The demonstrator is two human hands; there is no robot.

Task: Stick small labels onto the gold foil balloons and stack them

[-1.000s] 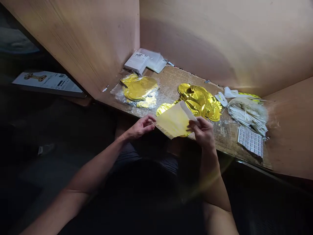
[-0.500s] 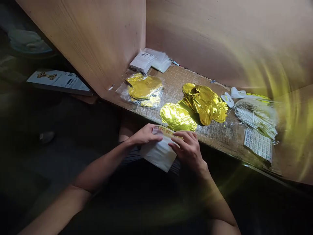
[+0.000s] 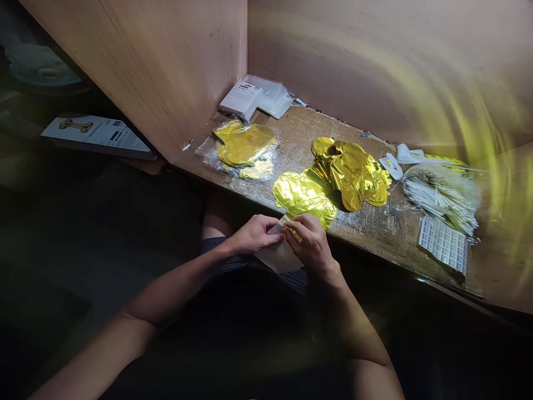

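Both hands are closed on a white sticker sheet just off the front edge of the bench. My left hand pinches its left side between thumb and fingers. At the upper right edge, the fingers of my right hand are pressed together. The sheet's printed strip is bent and partly covered by my fingers; whether a single sticker is between my right fingertips is too small to tell. A flat gold foil balloon lies right behind my hands, beside a pile of gold foil balloons.
A clear bag with gold foil balloons lies left on the bench. Packed cards sit in the back corner. On the right are a bundle of white straws and a printed label sheet. Wooden panels enclose the bench.
The sheet went from spread out to bent, with more of its printed strip covered. My right hand moved slightly left and closed at its edge. The camera view shifted slightly.
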